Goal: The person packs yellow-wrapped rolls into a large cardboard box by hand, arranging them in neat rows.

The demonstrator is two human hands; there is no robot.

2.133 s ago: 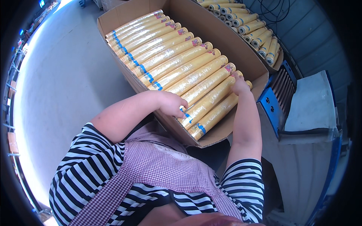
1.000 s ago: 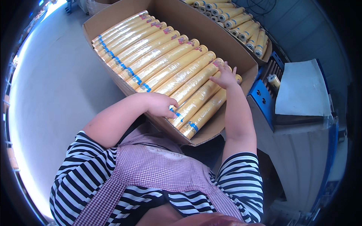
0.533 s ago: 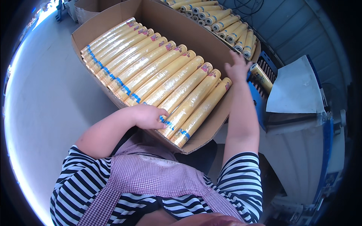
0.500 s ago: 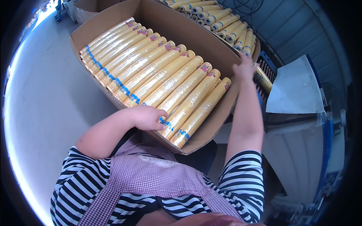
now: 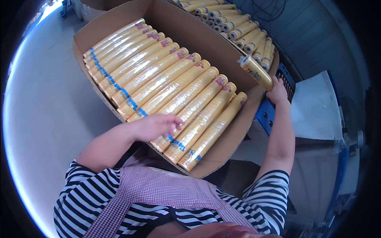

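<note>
A yellow roll tips up and left from the right hand, which grips its lower end by the cardboard box. Well apart, the left hand, loosely curled and without a roll, is over the packed rolls, which slant the other way.

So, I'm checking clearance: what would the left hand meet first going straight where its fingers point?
The left hand would probably meet the wrapped yellow rolls just ahead, inside the carton; depth is unclear, so it might pass just above them.
</note>
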